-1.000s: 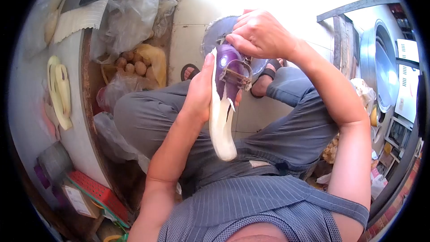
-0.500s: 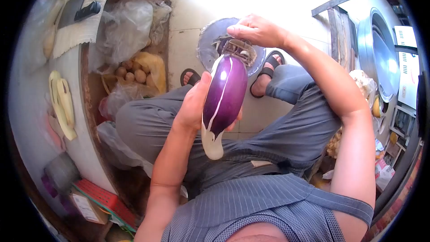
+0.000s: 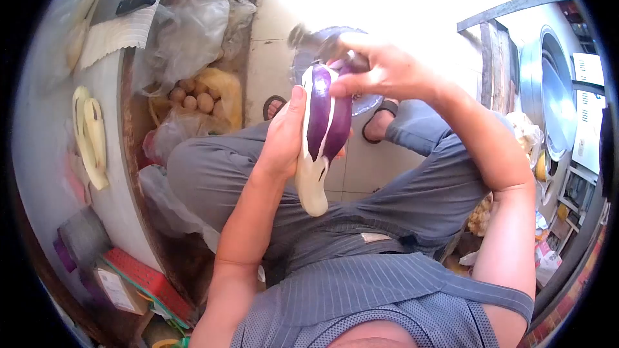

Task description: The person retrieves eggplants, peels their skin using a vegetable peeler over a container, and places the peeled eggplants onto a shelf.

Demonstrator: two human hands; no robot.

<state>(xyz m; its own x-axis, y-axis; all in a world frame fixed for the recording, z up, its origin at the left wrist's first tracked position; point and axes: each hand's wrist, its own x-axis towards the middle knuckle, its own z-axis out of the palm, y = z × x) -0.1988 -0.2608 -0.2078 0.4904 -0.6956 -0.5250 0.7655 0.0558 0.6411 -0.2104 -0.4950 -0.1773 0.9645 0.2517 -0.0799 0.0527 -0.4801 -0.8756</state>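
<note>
While gripping a partly peeled eggplant (image 3: 330, 116) above the gap between the knees (image 3: 196, 164), wraps the left hand (image 3: 287, 130) around its middle, with thumb along its left side and fingertips just showing at its right. Curls the right hand (image 3: 382, 67) closed around a motion-blurred tool (image 3: 330, 48) by the purple end; cannot tell whether touching the skin with that thumb. Points the eggplant's pale end back toward the body, with the long axis running away and slightly rightward. Beyond, has a bowl (image 3: 369, 102); leftward, pale peeled lengths (image 3: 95, 148) on a counter (image 3: 120, 148).
</note>
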